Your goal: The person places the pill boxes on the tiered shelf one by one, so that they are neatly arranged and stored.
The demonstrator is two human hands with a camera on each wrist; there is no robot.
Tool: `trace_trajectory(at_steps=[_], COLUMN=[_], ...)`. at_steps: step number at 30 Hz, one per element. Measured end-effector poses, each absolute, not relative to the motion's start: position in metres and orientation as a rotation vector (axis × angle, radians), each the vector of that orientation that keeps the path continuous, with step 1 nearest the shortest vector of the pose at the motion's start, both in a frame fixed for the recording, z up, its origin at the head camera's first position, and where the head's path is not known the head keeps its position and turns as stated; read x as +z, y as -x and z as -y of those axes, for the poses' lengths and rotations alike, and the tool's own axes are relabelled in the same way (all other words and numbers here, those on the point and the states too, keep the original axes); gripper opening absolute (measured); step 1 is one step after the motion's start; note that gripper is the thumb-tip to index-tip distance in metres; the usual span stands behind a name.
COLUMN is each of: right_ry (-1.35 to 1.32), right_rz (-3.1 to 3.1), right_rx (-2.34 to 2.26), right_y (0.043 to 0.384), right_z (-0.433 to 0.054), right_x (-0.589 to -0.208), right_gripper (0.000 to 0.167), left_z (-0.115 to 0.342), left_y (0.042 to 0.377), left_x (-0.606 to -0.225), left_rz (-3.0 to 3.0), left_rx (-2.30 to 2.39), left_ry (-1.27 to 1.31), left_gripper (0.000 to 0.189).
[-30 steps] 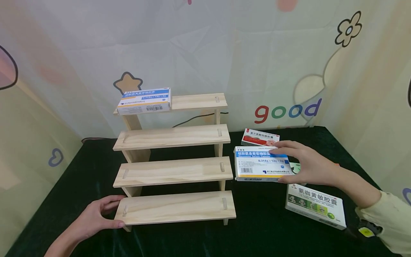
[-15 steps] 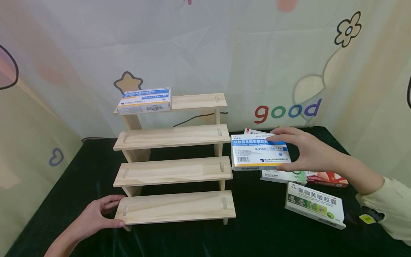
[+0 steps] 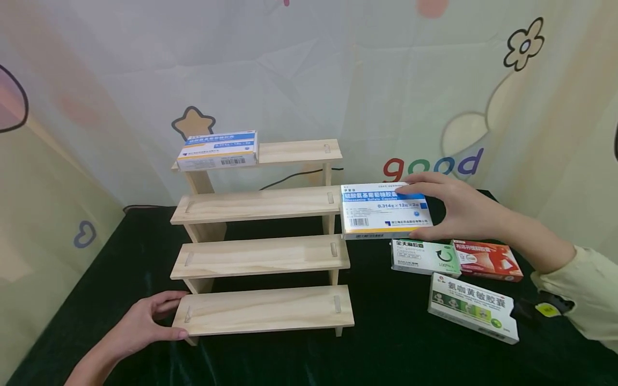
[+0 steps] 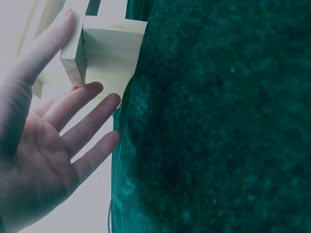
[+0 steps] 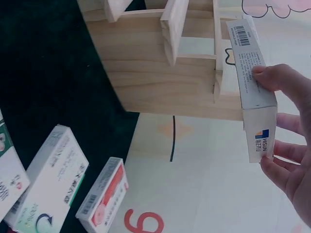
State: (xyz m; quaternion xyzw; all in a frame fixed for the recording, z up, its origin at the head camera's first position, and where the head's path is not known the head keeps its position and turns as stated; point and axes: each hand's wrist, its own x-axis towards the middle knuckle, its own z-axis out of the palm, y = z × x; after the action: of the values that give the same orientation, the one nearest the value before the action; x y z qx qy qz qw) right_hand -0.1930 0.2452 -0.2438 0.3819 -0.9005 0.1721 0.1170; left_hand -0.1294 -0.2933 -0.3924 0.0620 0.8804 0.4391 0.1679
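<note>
While your left hand (image 3: 137,329) grips the wooden rack (image 3: 260,258), your right hand (image 3: 461,210) pinches a blue-and-white carton (image 3: 374,210)

Where the wooden rack rises in four steps through the centre of the frame, its top shelf (image 3: 296,153) bears a shelved carton (image 3: 217,150), lying flat at the left end. Your blue-and-white carton is right of centre, label up, its left edge at the right end of the second shelf (image 3: 260,205); whether the two touch, you cannot tell. You pinch it with thumb and fingers on opposite narrow sides. At the lower left, your left hand has its thumb on the bottom shelf (image 3: 263,311) and its index finger behind that shelf's end, the other fingers spread.

On the dark green surface (image 3: 270,362), at the right of the frame, a green-and-white carton (image 3: 422,257) lies against a red carton (image 3: 487,261), with a white carton (image 3: 473,308) below them. A red-and-white carton (image 5: 103,196) shows at the lower left of the right wrist view. What the cartons contain is hidden.

Compared with half a second ago, you have carried the blue-and-white carton up and slightly left in the frame, bringing the green-and-white carton and red carton into fuller view. The red-and-white carton, partly seen then, is now covered in the head view. Your left hand and the shelved carton have stayed put.
</note>
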Motion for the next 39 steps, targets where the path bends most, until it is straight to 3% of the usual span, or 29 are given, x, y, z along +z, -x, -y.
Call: trace_trajectory(at_steps=[39], right_ry=[-1.146], right_rz=[2.557], right_rx=[0.592], right_y=[0.243], right_z=[-0.193], right_x=[-0.201], right_gripper=[0.061], left_z=[0.295], left_y=[0.129], left_x=[-0.391], left_rz=[-2.509], left_rx=[1.259], left_ry=[-0.206], left_gripper=[0.070])
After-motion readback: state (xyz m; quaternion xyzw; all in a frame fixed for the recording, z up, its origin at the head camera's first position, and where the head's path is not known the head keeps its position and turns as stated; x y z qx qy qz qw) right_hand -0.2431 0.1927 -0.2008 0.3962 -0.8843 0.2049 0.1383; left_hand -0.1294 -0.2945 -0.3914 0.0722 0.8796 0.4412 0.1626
